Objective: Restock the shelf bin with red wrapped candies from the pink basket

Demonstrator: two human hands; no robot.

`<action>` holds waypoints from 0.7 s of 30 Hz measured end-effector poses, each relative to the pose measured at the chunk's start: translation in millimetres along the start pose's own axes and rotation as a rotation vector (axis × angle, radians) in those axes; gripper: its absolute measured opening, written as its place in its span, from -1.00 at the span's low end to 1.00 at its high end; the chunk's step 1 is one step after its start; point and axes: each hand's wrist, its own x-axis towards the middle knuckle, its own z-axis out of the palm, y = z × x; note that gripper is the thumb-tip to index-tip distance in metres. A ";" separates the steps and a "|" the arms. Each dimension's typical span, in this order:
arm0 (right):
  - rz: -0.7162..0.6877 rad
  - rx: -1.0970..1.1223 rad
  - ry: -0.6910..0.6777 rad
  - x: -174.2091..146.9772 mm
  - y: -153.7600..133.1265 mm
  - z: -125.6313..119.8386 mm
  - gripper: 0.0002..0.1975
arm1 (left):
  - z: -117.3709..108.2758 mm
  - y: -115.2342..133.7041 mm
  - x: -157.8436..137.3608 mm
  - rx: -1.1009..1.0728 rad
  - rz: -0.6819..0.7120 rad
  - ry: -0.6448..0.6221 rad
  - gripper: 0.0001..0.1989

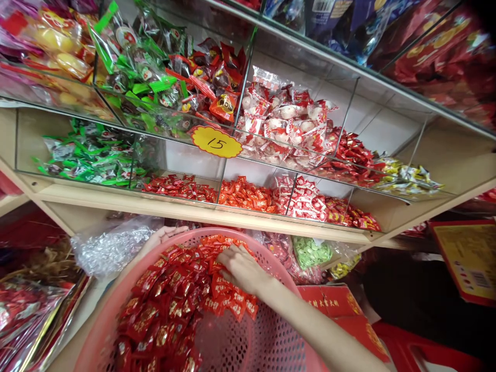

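Note:
A pink perforated plastic basket point(228, 341) fills the lower middle, tilted toward me. Dark red wrapped candies point(166, 294) cover its left side, and brighter orange-red wrapped candies point(227, 297) lie at the far side and middle. My right hand point(238, 266) is inside the basket, fingers curled down into the orange-red candies; the fingertips are partly hidden among them. Round the outside of the basket runs my left arm, and my left hand point(165, 235) holds it at the far left rim, its fingers partly showing and the palm hidden.
Glass-fronted shelves point(186, 204) hold compartments of wrapped sweets beyond the basket. A yellow tag point(217, 141) reads 15. A clear bag of silvery packets point(116, 247) lies left of the basket, a bag of green sweets point(313, 252) right. Red boxes point(329, 299) stand at right.

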 end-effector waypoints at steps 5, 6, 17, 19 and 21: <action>-0.007 -0.041 -0.017 -0.9 -2.3 6.7 -0.91 | 0.9 -1.0 -0.4 0.007 -0.004 -0.006 -0.27; 0.001 -0.045 -0.022 -1.0 -3.0 6.9 -0.91 | 3.7 -0.8 -2.3 0.002 -0.004 -0.001 -0.27; 0.090 -0.122 -0.025 8.0 -13.0 5.1 -0.88 | 4.0 -0.4 -0.8 -0.019 -0.004 0.021 -0.26; 0.088 -0.125 -0.028 7.3 -13.9 4.3 -0.91 | 2.0 -1.1 0.4 -0.009 0.000 0.004 -0.25; 0.078 -0.123 -0.026 6.9 -14.2 0.3 -0.89 | 4.1 -1.2 -1.8 -0.005 0.004 0.002 -0.25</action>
